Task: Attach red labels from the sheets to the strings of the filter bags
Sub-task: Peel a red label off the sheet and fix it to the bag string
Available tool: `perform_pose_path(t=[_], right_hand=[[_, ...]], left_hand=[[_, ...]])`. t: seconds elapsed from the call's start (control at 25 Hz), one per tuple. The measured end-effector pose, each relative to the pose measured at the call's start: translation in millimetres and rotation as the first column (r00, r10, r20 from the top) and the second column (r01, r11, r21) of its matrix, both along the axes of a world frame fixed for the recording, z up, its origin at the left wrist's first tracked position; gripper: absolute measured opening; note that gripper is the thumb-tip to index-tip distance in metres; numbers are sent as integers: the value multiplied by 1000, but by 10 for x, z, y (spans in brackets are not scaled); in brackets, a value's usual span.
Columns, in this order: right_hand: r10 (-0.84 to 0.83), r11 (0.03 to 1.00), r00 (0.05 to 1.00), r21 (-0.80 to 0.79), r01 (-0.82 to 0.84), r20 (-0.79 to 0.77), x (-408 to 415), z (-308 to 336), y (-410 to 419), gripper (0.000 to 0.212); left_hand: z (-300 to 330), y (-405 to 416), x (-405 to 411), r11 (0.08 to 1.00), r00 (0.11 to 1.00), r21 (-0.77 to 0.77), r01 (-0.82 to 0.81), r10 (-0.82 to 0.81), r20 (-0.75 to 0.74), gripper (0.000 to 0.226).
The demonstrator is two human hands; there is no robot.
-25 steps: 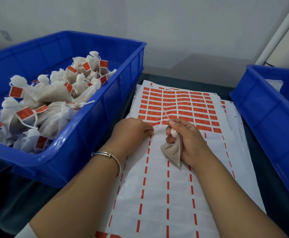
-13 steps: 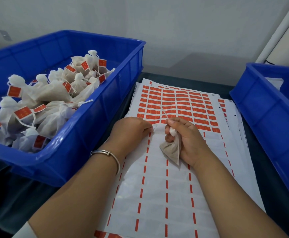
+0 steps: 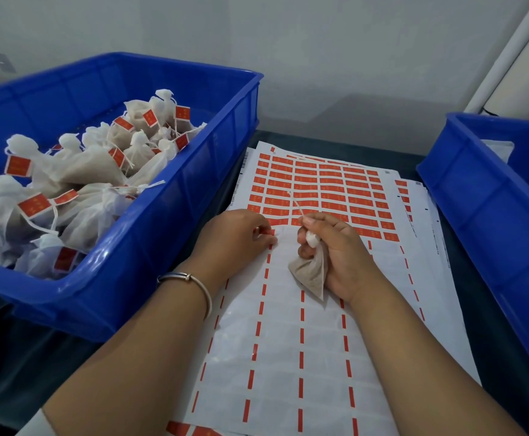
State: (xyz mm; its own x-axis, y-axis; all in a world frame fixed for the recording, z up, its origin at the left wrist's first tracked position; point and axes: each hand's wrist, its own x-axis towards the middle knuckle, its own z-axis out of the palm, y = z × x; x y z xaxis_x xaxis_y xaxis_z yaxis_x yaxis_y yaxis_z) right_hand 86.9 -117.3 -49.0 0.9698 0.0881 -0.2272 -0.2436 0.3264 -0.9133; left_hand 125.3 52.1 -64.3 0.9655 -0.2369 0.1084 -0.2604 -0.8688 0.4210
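Observation:
A label sheet (image 3: 288, 325) lies in front of me, its near half peeled bare, with rows of red labels (image 3: 329, 190) on its far half. My right hand (image 3: 335, 253) grips a small filter bag (image 3: 308, 273) by its tied neck, and the thumb and forefinger hold the white string (image 3: 294, 202) up and away over the labels. My left hand (image 3: 238, 237) rests on the sheet with curled fingers and pinches a red label (image 3: 269, 232) at the edge of the nearest label row, just left of the bag.
A blue bin (image 3: 162, 247) at the left holds several filter bags with red labels (image 3: 77, 180) on their strings. A second blue bin (image 3: 492, 209) stands at the right. More sheets (image 3: 426, 215) lie under the top one on a dark table.
The hands have stayed in place. My left fingers have worked at the label row and now show a red label between them. The camera tipped slightly.

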Motion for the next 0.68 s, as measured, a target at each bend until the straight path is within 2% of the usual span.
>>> perform_pose_path(t=[0.16, 0.28, 0.48, 0.56, 0.68], right_hand=[[0, 1000, 1000, -1, 0, 10, 8, -2, -1, 22], [9, 1000, 1000, -3, -9, 16, 1, -12, -3, 24], [-33, 997, 999, -73, 36, 38, -3, -2, 13, 21], [-79, 987, 996, -138, 83, 36, -5, 2, 29, 19], [-114, 969, 991, -211, 127, 71, -21, 26, 24, 17]], left_hand=[[-43, 3, 26, 1000, 998, 25, 18, -20, 64, 24], [-93, -6, 53, 999, 997, -28, -36, 38, 65, 22], [-68, -5, 57, 931, 974, -307, -199, 221, 38, 3], [-39, 16, 56, 878, 957, -400, -262, 289, 9, 6], [8, 24, 38, 831, 932, -451, -325, 361, -6, 9]])
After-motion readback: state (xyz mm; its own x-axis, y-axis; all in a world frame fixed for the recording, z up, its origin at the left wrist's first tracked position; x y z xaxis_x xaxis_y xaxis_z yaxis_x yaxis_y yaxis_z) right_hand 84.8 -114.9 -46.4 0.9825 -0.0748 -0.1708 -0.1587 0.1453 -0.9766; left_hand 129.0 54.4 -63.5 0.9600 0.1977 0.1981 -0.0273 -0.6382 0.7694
